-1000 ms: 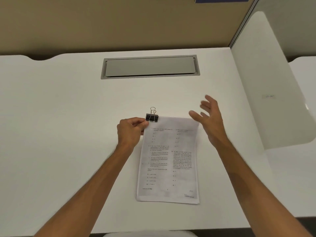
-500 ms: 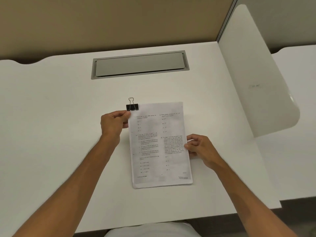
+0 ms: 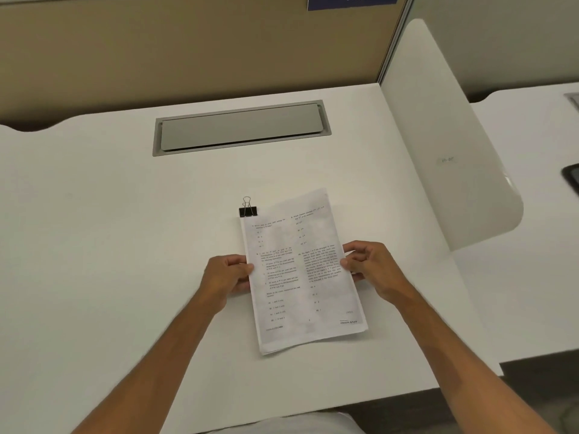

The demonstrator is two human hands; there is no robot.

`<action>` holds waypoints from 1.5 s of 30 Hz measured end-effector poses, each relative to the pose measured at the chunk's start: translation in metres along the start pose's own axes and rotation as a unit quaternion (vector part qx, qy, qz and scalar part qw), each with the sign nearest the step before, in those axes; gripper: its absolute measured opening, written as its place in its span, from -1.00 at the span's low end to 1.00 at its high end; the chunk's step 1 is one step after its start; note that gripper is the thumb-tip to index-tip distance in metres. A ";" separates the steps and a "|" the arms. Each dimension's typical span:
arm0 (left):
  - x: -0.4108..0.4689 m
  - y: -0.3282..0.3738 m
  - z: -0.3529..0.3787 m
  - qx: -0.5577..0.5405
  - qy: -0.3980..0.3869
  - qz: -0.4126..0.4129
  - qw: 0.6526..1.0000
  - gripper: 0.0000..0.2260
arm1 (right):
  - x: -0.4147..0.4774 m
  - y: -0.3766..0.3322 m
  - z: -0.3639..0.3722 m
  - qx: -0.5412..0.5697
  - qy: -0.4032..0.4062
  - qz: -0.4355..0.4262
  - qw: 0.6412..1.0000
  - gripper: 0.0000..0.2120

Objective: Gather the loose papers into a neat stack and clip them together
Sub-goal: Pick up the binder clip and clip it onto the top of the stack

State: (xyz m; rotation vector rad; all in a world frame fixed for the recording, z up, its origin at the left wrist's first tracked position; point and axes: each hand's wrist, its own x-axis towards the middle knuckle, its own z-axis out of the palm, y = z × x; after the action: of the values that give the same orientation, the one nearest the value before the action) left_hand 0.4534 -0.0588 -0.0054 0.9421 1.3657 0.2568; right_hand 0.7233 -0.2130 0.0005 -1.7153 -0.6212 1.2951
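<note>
A stack of printed papers (image 3: 300, 270) lies on the white desk (image 3: 125, 245), turned slightly clockwise. A black binder clip (image 3: 247, 210) with wire handles sits on the stack's top left corner. My left hand (image 3: 227, 275) grips the stack's left edge at mid height. My right hand (image 3: 368, 266) pinches the right edge at the same height. The stack's far right corner looks lifted a little off the desk.
A grey cable-tray lid (image 3: 241, 128) is set into the desk behind the papers. A white divider panel (image 3: 445, 136) stands at the right, with another desk beyond it. A tan partition wall runs along the back.
My left hand left the clip corner and moved down to the stack's left edge. The right hand came in from the air and took the right edge. The stack tilted slightly.
</note>
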 end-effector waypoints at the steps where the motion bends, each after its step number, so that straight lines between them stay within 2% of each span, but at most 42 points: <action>1: 0.000 -0.001 0.003 0.000 0.008 0.005 1.000 -0.91 | 0.001 -0.001 -0.003 -0.001 0.003 0.006 1.000 -0.85; 5: 0.007 0.011 0.018 0.021 0.042 0.053 0.997 -0.88 | 0.003 -0.013 -0.019 0.004 0.024 0.011 1.000 -0.86; 7: 0.013 0.026 0.030 0.019 0.030 0.078 0.996 -0.88 | 0.005 -0.023 -0.032 -0.004 0.055 0.001 0.998 -0.91; 11: 0.028 0.064 0.070 0.014 -0.006 0.113 0.993 -0.86 | 0.025 -0.041 -0.067 -0.049 0.155 -0.014 0.987 -0.87; 17: 0.067 0.105 0.134 0.028 -0.020 0.121 0.992 -0.89 | 0.066 -0.059 -0.110 -0.160 0.289 -0.032 0.943 -0.83; 22: 0.102 0.120 0.170 0.052 -0.006 0.110 0.993 -0.87 | 0.101 -0.057 -0.126 -0.238 0.352 -0.020 0.905 -0.83; 38: 0.141 0.142 0.209 0.083 0.022 0.078 0.993 -0.82 | 0.139 -0.052 -0.135 -0.335 0.403 0.020 0.851 -0.88; 42: 0.135 0.141 0.210 0.128 0.055 0.112 0.984 -0.87 | 0.139 -0.052 -0.130 -0.348 0.410 0.002 0.843 -0.75; 45: 0.134 0.139 0.211 0.158 0.076 0.129 0.976 -0.86 | 0.140 -0.049 -0.129 -0.367 0.406 -0.011 0.837 -0.79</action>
State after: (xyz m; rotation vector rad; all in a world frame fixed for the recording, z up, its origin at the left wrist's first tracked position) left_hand 0.7255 0.0271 -0.0217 1.3935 1.4483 0.3190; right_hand 0.8957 -0.1208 -0.0173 -2.6181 -0.6374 0.1642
